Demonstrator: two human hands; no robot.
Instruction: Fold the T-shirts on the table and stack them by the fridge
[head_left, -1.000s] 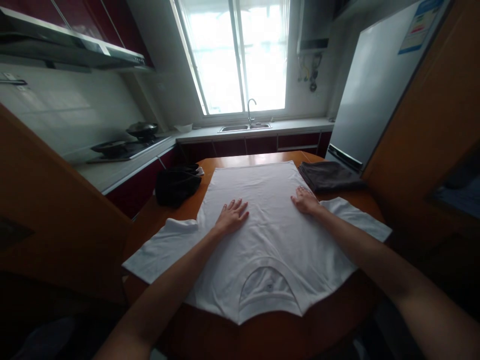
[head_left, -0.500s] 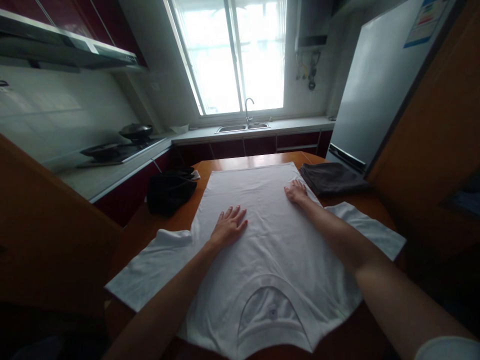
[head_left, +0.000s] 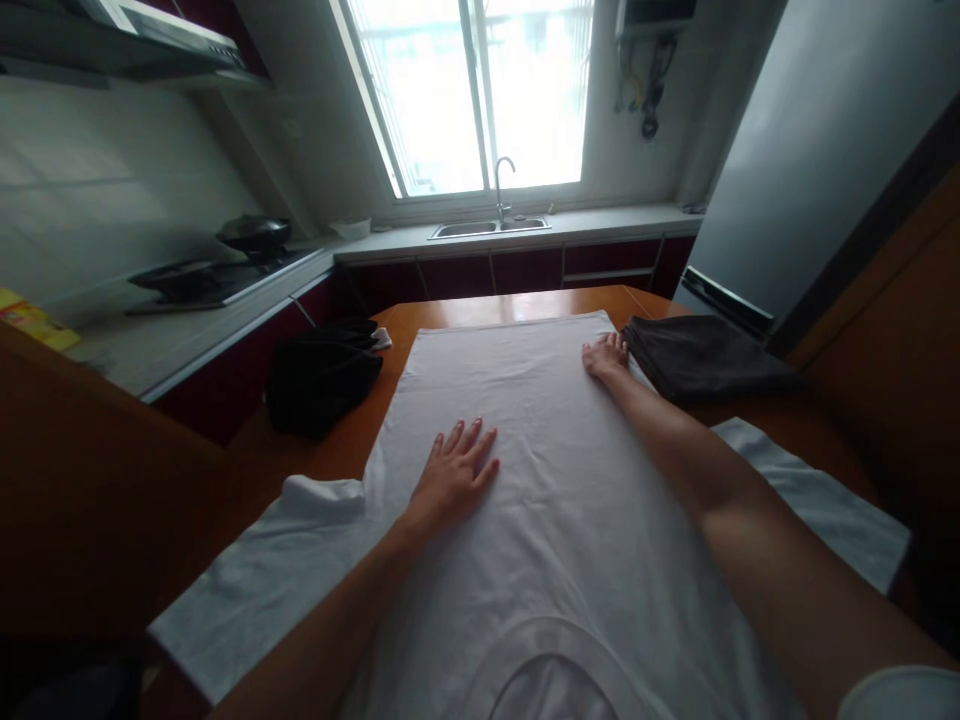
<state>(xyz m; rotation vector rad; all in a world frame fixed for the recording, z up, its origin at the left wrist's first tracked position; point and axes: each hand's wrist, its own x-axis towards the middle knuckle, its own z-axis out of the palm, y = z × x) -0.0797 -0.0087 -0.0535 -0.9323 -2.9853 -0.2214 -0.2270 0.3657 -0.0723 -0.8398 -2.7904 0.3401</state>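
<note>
A white T-shirt (head_left: 525, 400) lies spread out on the orange-brown wooden table (head_left: 487, 308), its neckline towards me and its hem at the far side. Flat on the middle of the shirt rests my left hand (head_left: 454, 472), fingers spread. My right hand (head_left: 606, 357) lies at the shirt's far right edge, close to the hem, fingers outstretched over the cloth. Both sleeves stick out to the sides; the left one is bunched a little near the body of the shirt. The lower part of the neckline runs out of view.
Dark folded cloth (head_left: 709, 355) sits right of the shirt, close to my right hand. Black cloth (head_left: 322, 380) lies at the table's left. Beyond are a sink (head_left: 491, 228), a stove with a lidded pan (head_left: 255, 235), and a grey fridge (head_left: 825, 150) on the right.
My right hand has slid farther along the shirt's right edge, towards the hem. My left hand stays flat at nearly the same spot. The view has moved closer and tilted down.
</note>
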